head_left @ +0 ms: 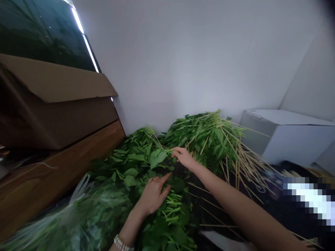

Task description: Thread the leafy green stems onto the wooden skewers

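Observation:
My right hand (182, 156) pinches the thin stem of a leafy green sprig (157, 157), whose broad leaves hang to the left. Just below it, my left hand (155, 193) is held over the greens with forefinger and thumb apart, nothing visible between them. Under and beside my left hand is a bunch of greens (172, 209) with pale cut stem ends. A pile of loose leaves (131, 157) spreads behind my hands on the left. Against the wall, a larger heap of greens (199, 130) lies with its pale stems to the right.
A clear plastic bag of greens (86, 212) lies at the lower left. An open cardboard box (73, 115) stands on a wooden surface (52, 181) at the left. Thin sticks (246, 160) fan out at right, before a white box (290, 136). A wall rises behind.

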The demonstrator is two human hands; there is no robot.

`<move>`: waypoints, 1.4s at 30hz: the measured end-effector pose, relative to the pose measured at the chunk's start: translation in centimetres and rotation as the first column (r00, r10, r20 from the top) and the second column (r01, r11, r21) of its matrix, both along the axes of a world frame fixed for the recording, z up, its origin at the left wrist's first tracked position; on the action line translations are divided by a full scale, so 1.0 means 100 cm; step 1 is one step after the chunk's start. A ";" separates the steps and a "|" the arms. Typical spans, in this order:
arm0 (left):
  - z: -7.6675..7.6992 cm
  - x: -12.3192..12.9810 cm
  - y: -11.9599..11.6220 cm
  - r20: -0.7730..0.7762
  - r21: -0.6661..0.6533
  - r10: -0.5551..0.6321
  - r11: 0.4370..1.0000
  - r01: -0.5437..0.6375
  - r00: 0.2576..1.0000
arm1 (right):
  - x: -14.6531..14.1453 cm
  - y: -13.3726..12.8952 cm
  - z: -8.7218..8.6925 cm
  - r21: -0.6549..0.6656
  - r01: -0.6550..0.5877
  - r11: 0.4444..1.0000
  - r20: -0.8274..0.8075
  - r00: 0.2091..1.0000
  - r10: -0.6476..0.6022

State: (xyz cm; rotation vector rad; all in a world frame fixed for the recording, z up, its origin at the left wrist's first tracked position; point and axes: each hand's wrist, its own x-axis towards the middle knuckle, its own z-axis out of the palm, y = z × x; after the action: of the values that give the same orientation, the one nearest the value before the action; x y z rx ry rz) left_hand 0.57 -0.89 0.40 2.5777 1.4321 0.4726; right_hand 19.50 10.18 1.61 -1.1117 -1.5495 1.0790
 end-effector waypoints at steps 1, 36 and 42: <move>0.000 0.000 0.000 0.002 -0.004 -0.003 1.000 0.003 1.000 | 0.004 -0.006 0.000 -0.019 0.009 1.000 -0.047 0.999 -0.010; 0.008 -0.008 0.003 0.284 0.248 0.016 0.964 -0.090 0.959 | 0.019 -0.081 -0.034 0.334 0.119 0.935 0.224 0.954 -0.201; 0.011 -0.011 0.002 0.325 0.263 0.046 0.955 -0.137 0.945 | 0.017 -0.085 -0.034 0.382 0.084 0.920 0.293 0.933 -0.207</move>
State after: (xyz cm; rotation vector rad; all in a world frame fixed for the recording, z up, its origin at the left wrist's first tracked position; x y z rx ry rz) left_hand -0.53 -0.69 1.52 2.4880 1.4628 1.1241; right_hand 21.19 1.64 -1.83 -1.1631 -1.8021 0.4865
